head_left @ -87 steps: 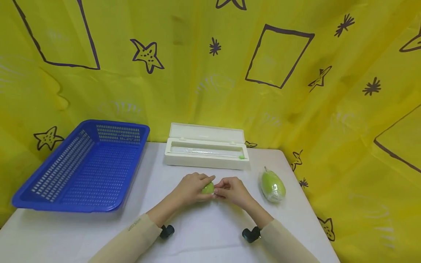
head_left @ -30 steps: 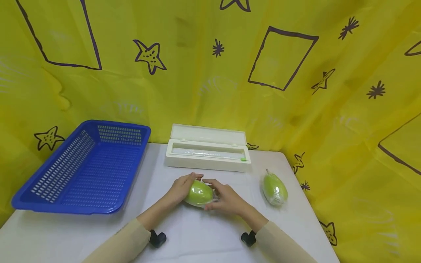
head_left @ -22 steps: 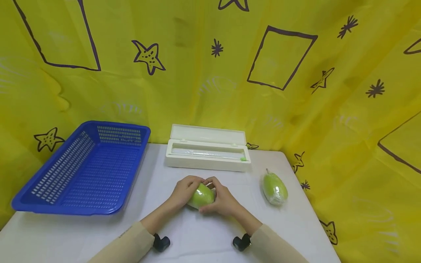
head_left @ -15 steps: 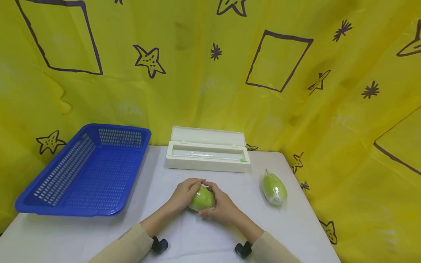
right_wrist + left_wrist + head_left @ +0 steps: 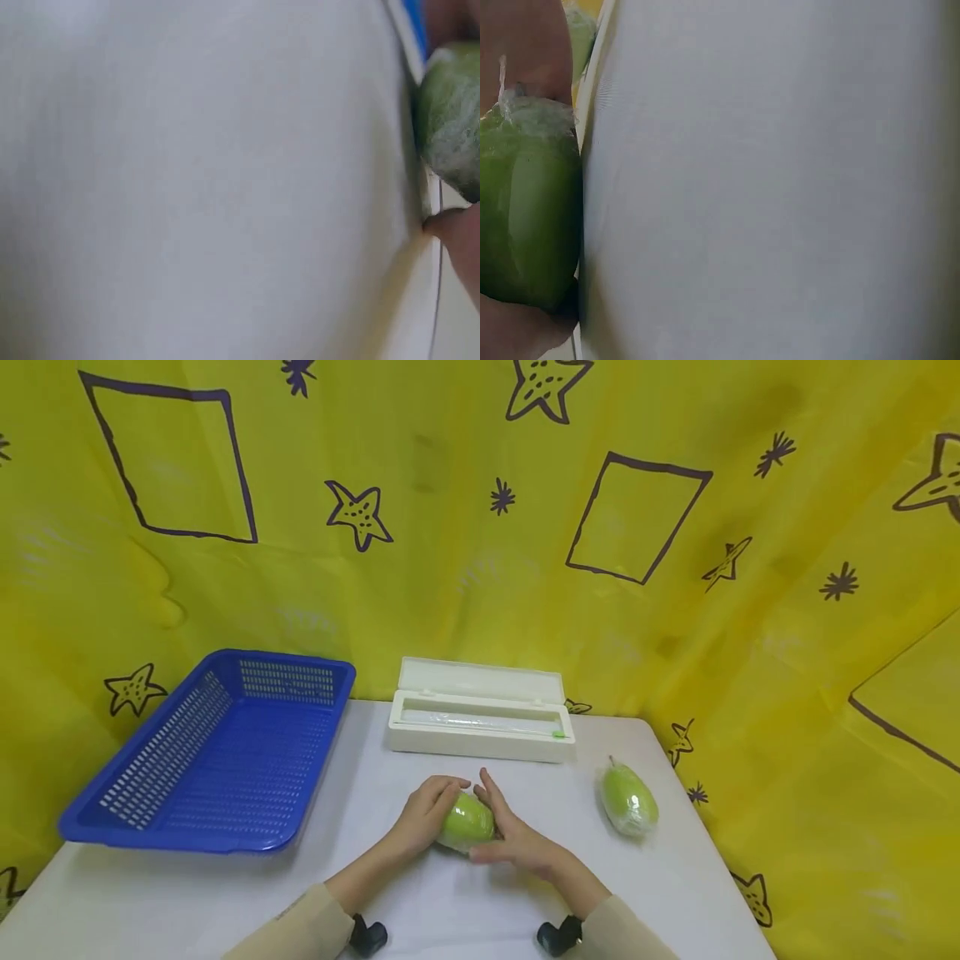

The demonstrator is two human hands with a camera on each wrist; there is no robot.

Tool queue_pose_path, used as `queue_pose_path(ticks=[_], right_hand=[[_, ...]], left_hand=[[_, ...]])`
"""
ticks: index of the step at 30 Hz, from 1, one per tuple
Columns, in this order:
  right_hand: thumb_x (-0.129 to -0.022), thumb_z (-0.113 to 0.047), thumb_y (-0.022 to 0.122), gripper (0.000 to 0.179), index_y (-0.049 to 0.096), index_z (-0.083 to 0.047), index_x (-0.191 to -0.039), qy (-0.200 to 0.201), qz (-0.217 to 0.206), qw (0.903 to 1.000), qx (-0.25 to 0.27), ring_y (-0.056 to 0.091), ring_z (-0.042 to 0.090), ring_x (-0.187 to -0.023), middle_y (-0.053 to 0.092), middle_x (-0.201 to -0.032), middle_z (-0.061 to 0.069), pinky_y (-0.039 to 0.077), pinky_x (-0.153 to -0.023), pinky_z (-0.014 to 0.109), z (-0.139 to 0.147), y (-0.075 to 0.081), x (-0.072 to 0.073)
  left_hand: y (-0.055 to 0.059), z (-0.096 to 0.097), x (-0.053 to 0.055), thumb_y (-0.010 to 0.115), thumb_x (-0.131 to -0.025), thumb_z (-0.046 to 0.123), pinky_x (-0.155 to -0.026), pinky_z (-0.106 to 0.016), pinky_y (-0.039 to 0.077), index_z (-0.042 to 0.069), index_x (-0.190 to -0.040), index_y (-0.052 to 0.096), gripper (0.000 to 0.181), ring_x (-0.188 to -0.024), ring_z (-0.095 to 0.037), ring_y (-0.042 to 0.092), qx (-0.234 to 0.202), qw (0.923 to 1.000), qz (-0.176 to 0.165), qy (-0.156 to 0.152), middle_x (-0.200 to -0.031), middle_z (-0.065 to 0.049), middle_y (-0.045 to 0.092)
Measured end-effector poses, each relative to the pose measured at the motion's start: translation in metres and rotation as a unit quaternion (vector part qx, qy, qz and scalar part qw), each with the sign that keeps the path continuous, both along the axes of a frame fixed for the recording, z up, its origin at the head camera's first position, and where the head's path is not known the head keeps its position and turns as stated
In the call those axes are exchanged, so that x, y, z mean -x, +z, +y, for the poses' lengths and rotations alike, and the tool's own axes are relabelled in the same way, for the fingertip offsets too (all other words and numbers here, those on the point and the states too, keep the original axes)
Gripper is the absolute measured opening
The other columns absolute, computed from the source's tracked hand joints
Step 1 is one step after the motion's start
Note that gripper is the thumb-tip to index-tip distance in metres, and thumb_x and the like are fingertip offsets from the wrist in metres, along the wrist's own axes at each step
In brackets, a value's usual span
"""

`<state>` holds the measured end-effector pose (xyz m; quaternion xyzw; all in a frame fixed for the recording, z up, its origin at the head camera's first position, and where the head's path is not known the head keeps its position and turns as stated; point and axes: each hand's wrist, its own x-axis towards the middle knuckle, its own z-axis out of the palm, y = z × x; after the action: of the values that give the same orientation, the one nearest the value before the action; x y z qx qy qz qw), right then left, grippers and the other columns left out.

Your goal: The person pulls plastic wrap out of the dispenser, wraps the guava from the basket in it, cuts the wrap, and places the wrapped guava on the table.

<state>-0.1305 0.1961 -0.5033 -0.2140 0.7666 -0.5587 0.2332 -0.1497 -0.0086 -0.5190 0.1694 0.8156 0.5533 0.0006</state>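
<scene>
In the head view a green oval fruit (image 5: 468, 823), wrapped in clear cling film, lies low over the white table between both hands. My left hand (image 5: 422, 817) holds it from the left, fingers curled over its top. On the other side my right hand (image 5: 525, 845) has its fingers and thumb spread near the fruit's right end; whether they touch it I cannot tell. Bunched film covers one end of the fruit (image 5: 532, 202) in the left wrist view. A right finger or thumb (image 5: 459, 232) stands apart from the fruit in the right wrist view.
A second wrapped green fruit (image 5: 628, 800) lies to the right. Behind the hands stands a white cling film box (image 5: 480, 743), lid raised, with a film roll (image 5: 480, 722) inside. A blue perforated basket (image 5: 172, 839) is at left. Yellow patterned cloth (image 5: 450, 610) hangs behind the table.
The fruit was turned between the hands. My right hand has loosened from its curl around the right end and spread its fingers. My left hand still holds on. The head view has tilted slightly upward.
</scene>
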Motion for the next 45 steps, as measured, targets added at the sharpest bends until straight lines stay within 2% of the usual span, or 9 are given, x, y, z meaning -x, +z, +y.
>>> queue_pose_path(ticks=[4, 11, 15, 20, 27, 31, 36, 40, 45], right_hand=[[-0.101, -0.026, 0.057, 0.075, 0.014, -0.010, -0.160, -0.033, -0.082, 0.9908, 0.103, 0.014, 0.039, -0.151, 0.014, -0.164, 0.022, 0.019, -0.122, 0.050, 0.015, -0.006, -0.004], [-0.085, -0.018, 0.080, 0.053, 0.060, -0.008, -0.133, -0.126, 0.087, 0.9881, 0.016, 0.059, 0.024, -0.118, 0.057, -0.136, 0.015, 0.053, -0.094, 0.026, 0.024, -0.011, -0.018], [-0.075, -0.014, 0.087, 0.053, 0.064, -0.010, -0.123, -0.149, 0.134, 0.9797, 0.001, 0.058, 0.020, -0.099, 0.057, -0.114, 0.014, 0.058, -0.081, 0.026, 0.031, -0.002, -0.023], [-0.073, -0.013, 0.088, 0.051, 0.057, -0.008, -0.114, -0.150, 0.102, 0.9833, -0.009, 0.058, 0.010, -0.077, 0.050, -0.095, 0.010, 0.055, -0.062, 0.021, 0.030, -0.003, -0.019], [-0.074, -0.023, 0.088, 0.059, 0.045, -0.009, -0.112, -0.153, 0.086, 0.9836, -0.040, 0.065, 0.011, -0.067, 0.052, -0.087, 0.007, 0.055, -0.058, 0.024, 0.019, -0.005, -0.008], [-0.077, -0.012, 0.086, 0.065, 0.047, -0.007, -0.128, -0.208, 0.023, 0.9777, -0.010, 0.065, 0.014, -0.071, 0.054, -0.094, 0.010, 0.056, -0.062, 0.025, 0.024, -0.001, -0.003], [-0.085, -0.001, 0.074, 0.068, 0.039, -0.005, -0.143, -0.307, -0.046, 0.9472, 0.079, 0.065, 0.018, -0.090, 0.055, -0.117, 0.016, 0.059, -0.078, 0.031, 0.032, 0.003, -0.001], [-0.094, -0.003, 0.063, 0.053, 0.039, 0.000, -0.141, -0.344, -0.050, 0.9315, 0.106, 0.063, 0.022, -0.109, 0.049, -0.138, 0.021, 0.058, -0.086, 0.032, 0.039, 0.009, -0.001], [-0.099, -0.009, 0.057, 0.046, 0.045, 0.000, -0.142, -0.342, -0.026, 0.9372, 0.065, 0.053, 0.031, -0.127, 0.038, -0.153, 0.021, 0.055, -0.090, 0.026, 0.054, 0.022, -0.004]], left_hand=[[-0.007, 0.003, -0.008, 0.033, -0.109, 0.037, -0.097, -0.047, 0.048, 0.011, -0.124, 0.065, 0.043, -0.117, -0.028, 0.057, -0.012, 0.9994, -0.024, -0.022, -0.127, -0.011, 0.060], [-0.007, 0.004, -0.017, 0.033, -0.109, 0.036, -0.094, -0.046, 0.046, 0.013, -0.121, 0.064, 0.041, -0.113, -0.026, 0.056, -0.012, 0.9979, -0.063, -0.008, -0.123, -0.012, 0.061], [-0.005, 0.005, -0.016, 0.032, -0.110, 0.036, -0.096, -0.046, 0.045, 0.012, -0.122, 0.064, 0.042, -0.115, -0.027, 0.056, -0.022, 0.9969, -0.075, -0.010, -0.123, -0.011, 0.061], [-0.001, 0.006, -0.010, 0.032, -0.109, 0.036, -0.096, -0.046, 0.045, 0.014, -0.120, 0.065, 0.040, -0.114, -0.026, 0.057, -0.019, 0.9978, -0.064, -0.001, -0.121, -0.010, 0.062], [0.005, 0.008, -0.003, 0.033, -0.109, 0.033, -0.095, -0.049, 0.046, 0.015, -0.125, 0.067, 0.041, -0.113, -0.028, 0.057, -0.003, 0.9983, -0.057, 0.011, -0.123, -0.013, 0.062], [0.014, 0.012, -0.002, 0.026, -0.109, 0.035, -0.109, -0.063, 0.034, 0.011, -0.141, 0.055, 0.050, -0.131, -0.043, 0.047, -0.015, 0.9921, -0.124, 0.000, -0.139, -0.023, 0.053], [0.023, 0.022, -0.007, 0.040, -0.101, 0.018, -0.118, -0.062, 0.016, -0.002, -0.152, 0.033, 0.055, -0.147, -0.045, 0.024, -0.056, 0.9829, -0.163, -0.065, -0.157, -0.024, 0.033], [0.024, 0.038, -0.007, 0.056, -0.100, 0.024, -0.109, -0.057, 0.040, -0.001, -0.150, 0.038, 0.059, -0.132, -0.042, 0.048, -0.074, 0.9825, -0.147, -0.087, -0.149, -0.027, 0.042], [0.025, 0.070, -0.004, 0.063, -0.097, 0.024, -0.086, -0.044, 0.058, 0.003, -0.145, 0.047, 0.055, -0.113, -0.038, 0.062, -0.106, 0.9805, -0.155, -0.058, -0.134, -0.028, 0.052]])
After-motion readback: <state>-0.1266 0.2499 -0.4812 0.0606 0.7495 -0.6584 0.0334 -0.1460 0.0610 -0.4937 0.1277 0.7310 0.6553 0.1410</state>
